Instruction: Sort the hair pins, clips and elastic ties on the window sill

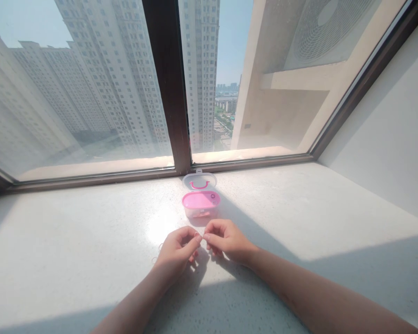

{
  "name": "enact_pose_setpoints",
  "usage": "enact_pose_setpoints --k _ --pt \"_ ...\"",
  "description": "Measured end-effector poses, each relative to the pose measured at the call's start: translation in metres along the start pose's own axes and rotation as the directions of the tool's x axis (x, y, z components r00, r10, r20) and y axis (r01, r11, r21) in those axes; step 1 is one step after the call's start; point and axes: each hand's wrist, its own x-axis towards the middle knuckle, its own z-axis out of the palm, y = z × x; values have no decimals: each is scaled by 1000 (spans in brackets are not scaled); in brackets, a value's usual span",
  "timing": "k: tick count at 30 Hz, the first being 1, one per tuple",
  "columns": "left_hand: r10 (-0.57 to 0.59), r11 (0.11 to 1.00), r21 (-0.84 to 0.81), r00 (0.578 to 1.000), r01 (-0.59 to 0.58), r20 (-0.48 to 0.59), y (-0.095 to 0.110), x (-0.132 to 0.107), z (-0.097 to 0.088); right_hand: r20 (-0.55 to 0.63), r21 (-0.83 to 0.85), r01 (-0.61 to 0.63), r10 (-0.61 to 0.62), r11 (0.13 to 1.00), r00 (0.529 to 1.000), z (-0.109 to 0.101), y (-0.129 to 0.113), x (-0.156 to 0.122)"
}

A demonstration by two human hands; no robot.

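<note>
My left hand [177, 250] and my right hand [225, 240] meet fingertip to fingertip just above the white windowsill [90, 241]. Both are pinched closed on something very small between them, too small to name. Just beyond the fingers stands a small clear plastic box [200, 204] with pink contents, its clear lid [199, 181] flipped open towards the window and showing a pink handle. A few small clear rings [157, 253] seem to lie on the sill by my left hand.
The window frame's dark upright post [167, 83] rises right behind the box. Glass panes run along the sill's far edge, with high-rise buildings outside. A white wall [386, 139] bounds the sill on the right.
</note>
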Motion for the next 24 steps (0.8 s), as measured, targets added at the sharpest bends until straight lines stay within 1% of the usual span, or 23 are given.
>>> enact_pose_setpoints --k 7,14,24 --pt "20 1000 17 1000 -20 6 -1 -1 -1 -15 -5 -26 26 1000 1000 1 0 -1" --pt "13 1000 9 1000 -13 -1 0 2 0 -5 2 -7 7 1000 1000 1 -1 0" --pt "22 1000 20 1000 -22 7 -2 0 -1 -5 -6 0 0 1000 1000 0 0 0"
